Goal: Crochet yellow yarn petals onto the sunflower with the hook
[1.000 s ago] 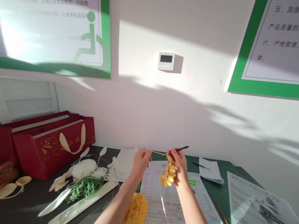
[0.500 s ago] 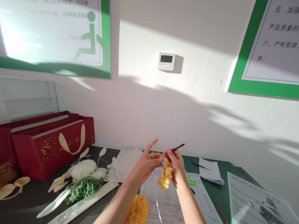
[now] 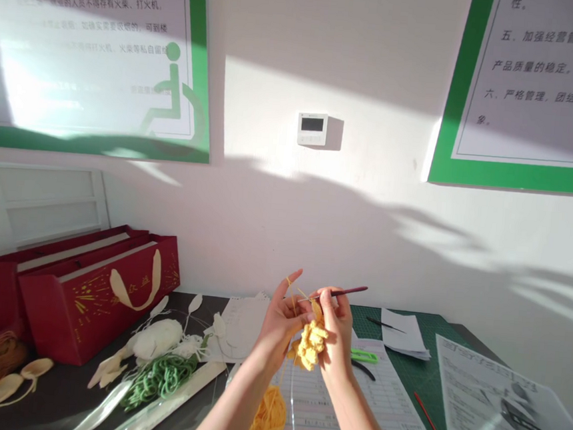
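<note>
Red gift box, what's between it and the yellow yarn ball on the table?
In the head view, a white fluffy bundle and a coil of green cord lie between the red gift box and the yellow yarn ball, plus a long pale strip.

Quick count: 2 hands (image 3: 306, 337) at 6 o'clock, with 1 crochet hook (image 3: 347, 291), 1 yellow crocheted piece (image 3: 311, 346) and 1 yellow yarn ball (image 3: 268, 421). At 8 o'clock: 2 red boxes (image 3: 82, 311), 1 green yarn bundle (image 3: 159, 378). At 12 o'clock: 1 wall control panel (image 3: 312, 129). Wall posters: 2, 1 at 10 o'clock (image 3: 79, 56), 1 at 2 o'clock (image 3: 533, 83). At 4 o'clock: 1 green cutting mat (image 3: 406, 332), 1 red pencil (image 3: 428, 418).
</note>
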Action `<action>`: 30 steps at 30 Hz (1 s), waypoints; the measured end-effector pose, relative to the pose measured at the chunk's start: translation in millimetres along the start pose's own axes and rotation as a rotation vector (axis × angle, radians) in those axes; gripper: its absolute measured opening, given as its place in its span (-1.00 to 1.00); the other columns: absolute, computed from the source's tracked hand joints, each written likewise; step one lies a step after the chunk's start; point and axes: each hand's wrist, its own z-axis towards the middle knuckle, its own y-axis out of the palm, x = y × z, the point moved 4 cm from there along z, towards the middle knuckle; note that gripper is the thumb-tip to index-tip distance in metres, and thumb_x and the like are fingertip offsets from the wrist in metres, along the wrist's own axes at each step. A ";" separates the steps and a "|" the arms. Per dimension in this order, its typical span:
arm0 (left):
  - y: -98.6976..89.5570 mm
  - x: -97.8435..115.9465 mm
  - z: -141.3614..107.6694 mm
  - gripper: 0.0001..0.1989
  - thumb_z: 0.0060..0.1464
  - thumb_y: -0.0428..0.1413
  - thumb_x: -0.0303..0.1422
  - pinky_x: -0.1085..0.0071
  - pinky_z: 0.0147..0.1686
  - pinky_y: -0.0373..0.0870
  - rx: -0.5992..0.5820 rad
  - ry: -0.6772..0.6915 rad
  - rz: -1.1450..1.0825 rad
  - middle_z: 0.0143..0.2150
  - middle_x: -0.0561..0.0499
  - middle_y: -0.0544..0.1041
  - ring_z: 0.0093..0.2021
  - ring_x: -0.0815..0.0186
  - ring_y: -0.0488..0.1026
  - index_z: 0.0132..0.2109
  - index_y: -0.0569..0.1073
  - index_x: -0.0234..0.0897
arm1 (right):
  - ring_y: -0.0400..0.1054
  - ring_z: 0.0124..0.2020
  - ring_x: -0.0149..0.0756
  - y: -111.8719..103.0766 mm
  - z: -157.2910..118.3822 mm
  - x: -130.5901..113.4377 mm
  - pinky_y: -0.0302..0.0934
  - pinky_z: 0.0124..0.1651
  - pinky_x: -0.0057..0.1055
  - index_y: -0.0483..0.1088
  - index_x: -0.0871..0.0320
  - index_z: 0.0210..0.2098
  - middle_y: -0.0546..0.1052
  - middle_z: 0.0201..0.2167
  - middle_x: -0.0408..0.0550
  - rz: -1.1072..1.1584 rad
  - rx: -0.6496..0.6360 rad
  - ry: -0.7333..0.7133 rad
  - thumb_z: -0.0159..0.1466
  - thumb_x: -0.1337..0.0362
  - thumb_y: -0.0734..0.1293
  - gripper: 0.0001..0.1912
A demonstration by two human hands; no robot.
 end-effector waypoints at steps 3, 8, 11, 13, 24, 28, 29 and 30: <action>19.0 31.4 -1.2 -0.02 -0.20 0.47 -0.48 0.46 -0.37 0.38 0.002 0.052 0.050 -0.41 0.10 0.56 -0.42 0.34 0.47 0.36 0.25 -0.16 | 0.45 -0.47 -0.45 19.4 -0.5 -26.7 0.34 -0.43 -0.54 0.42 0.08 -0.31 0.55 -0.39 -0.17 -0.014 0.012 -0.098 0.22 0.03 0.48 -0.71; 58.1 86.7 -1.9 -0.09 -0.25 0.47 -0.54 0.40 -0.26 0.47 0.006 0.185 0.099 -0.34 0.02 0.63 -0.30 0.26 0.54 0.28 0.35 -0.17 | 0.44 -0.42 -0.42 53.4 4.5 -77.2 0.34 -0.37 -0.50 0.39 0.08 -0.31 0.55 -0.35 -0.16 0.024 -0.007 -0.262 0.24 0.06 0.45 -0.74; 74.6 101.2 -5.8 -0.13 -0.22 0.48 -0.49 0.39 -0.27 0.49 0.004 0.207 0.077 -0.35 0.02 0.63 -0.34 0.28 0.55 0.26 0.35 -0.20 | 0.40 -0.44 -0.43 65.2 4.0 -92.2 0.33 -0.37 -0.50 0.35 0.07 -0.30 0.51 -0.37 -0.20 0.051 -0.032 -0.327 0.29 0.05 0.41 -0.75; 77.5 103.5 -10.2 -0.16 -0.22 0.47 -0.48 0.38 -0.25 0.49 0.067 0.186 0.004 -0.35 0.04 0.62 -0.34 0.28 0.56 0.23 0.37 -0.20 | 0.38 -0.45 -0.44 69.4 2.4 -94.4 0.33 -0.37 -0.51 0.35 0.06 -0.29 0.50 -0.38 -0.22 0.075 -0.078 -0.324 0.32 0.07 0.38 -0.77; 80.6 134.7 -42.0 -0.15 -0.21 0.45 -0.55 0.43 -0.45 0.44 0.038 0.196 0.068 -0.43 0.09 0.51 -0.45 0.29 0.50 0.24 0.40 -0.03 | 0.53 -0.30 -0.38 74.7 -7.9 -129.6 0.48 -0.15 -0.41 0.44 0.09 -0.31 0.58 -0.26 -0.13 -0.188 -0.585 -0.275 0.28 0.21 0.47 -0.85; 82.8 138.9 -49.5 -0.17 -0.18 0.42 -0.58 0.47 -0.50 0.39 0.026 0.181 0.074 -0.47 0.09 0.49 -0.49 0.31 0.47 0.24 0.42 0.01 | 0.54 -0.25 -0.37 72.8 -15.7 -141.1 0.47 -0.16 -0.44 0.47 0.08 -0.30 0.59 -0.26 -0.11 -0.213 -0.610 -0.298 0.29 0.27 0.46 -0.92; 83.2 138.3 -50.0 -0.18 -0.18 0.42 -0.58 0.46 -0.48 0.40 0.021 0.165 0.071 -0.47 0.09 0.49 -0.48 0.30 0.48 0.24 0.43 0.01 | 0.54 -0.26 -0.36 73.0 -17.3 -142.5 0.47 -0.18 -0.43 0.47 0.07 -0.30 0.60 -0.27 -0.11 -0.211 -0.609 -0.314 0.30 0.28 0.45 -0.93; 83.4 137.3 -50.0 -0.19 -0.18 0.42 -0.57 0.43 -0.46 0.42 0.018 0.150 0.066 -0.47 0.08 0.48 -0.47 0.28 0.49 0.23 0.44 0.02 | 0.55 -0.27 -0.35 73.3 -18.3 -143.4 0.47 -0.18 -0.41 0.48 0.07 -0.30 0.61 -0.28 -0.10 -0.208 -0.605 -0.328 0.30 0.28 0.45 -0.94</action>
